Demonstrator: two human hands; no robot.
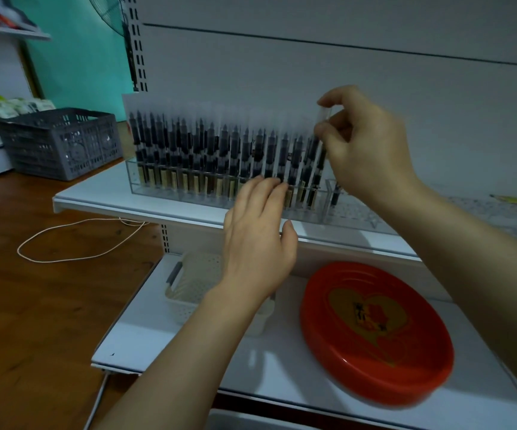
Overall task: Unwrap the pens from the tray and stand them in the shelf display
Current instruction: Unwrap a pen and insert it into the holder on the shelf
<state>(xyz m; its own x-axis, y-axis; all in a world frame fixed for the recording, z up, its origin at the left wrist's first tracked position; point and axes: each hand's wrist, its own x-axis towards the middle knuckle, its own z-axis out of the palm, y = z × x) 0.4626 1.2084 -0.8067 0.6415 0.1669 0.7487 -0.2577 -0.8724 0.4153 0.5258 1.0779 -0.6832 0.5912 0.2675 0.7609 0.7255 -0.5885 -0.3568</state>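
Note:
A clear acrylic display (158, 189) on the upper white shelf holds several black pens (207, 147) standing upright with clear caps. My right hand (366, 150) pinches the clear top of the rightmost pen (314, 162), which stands at the display's right end. My left hand (257, 240) reaches forward with straight fingers, its fingertips touching the display's front near the pens. A red oval tray (375, 333) with a gold heart lies on the lower shelf; I see no pens in it.
A white perforated basket (195, 280) sits on the lower shelf, partly behind my left arm. A grey crate (61, 141) stands at the left on the wooden floor level. A white cord (74, 240) loops across the wood. A small clear holder (335, 193) stands right of the display.

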